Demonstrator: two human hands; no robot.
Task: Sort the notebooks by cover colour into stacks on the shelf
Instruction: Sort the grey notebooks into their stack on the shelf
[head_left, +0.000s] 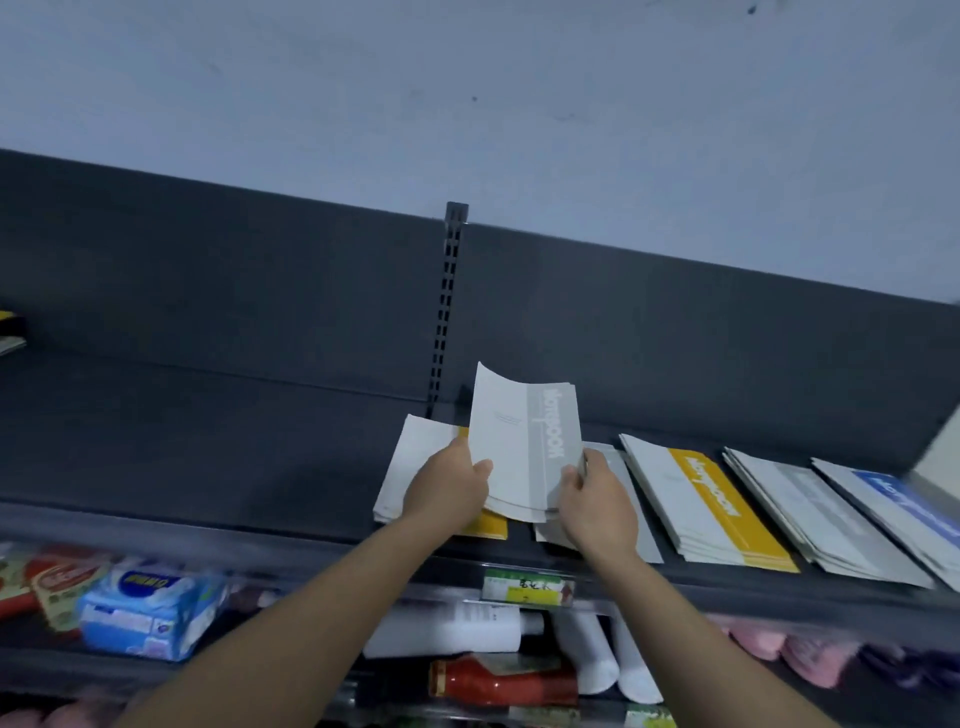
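Dark shelf (208, 467) carries five piles in a row. From left: yellow-band stack (488, 526), grey-band stack (644, 530), second yellow stack (711, 504), second grey stack (821, 519), blue-band stack (904, 499) at the far right. Yellow and grey each sit in two piles, so by my read sorting isn't finished. Step in hand: a thin batch of grey-band notebooks (524, 441) is held up off the shelf, tilted, top left corner curling, over the gap between the leftmost yellow pile and the grey one. Left hand (447, 488) pinches the left edge, thumb on the cover. Right hand (597, 504) grips the lower right edge by the grey band. Both are closed on the batch. To do it well: square the edges while both hands have it, match band direction to the grey pile under the right hand, lower flat, release last. Watch that the covers don't curl or slide onto the yellow pile; the covers look thin and likely slippery, and the piles are fanned. No bins here. The only other holder is the lower shelf tier (52, 667): blue wipes pack (150, 608) at left, white bottle (457, 631) and red bottle (498, 680) near centre, pink packs (795, 649) at right. All are blurred, can't say more.
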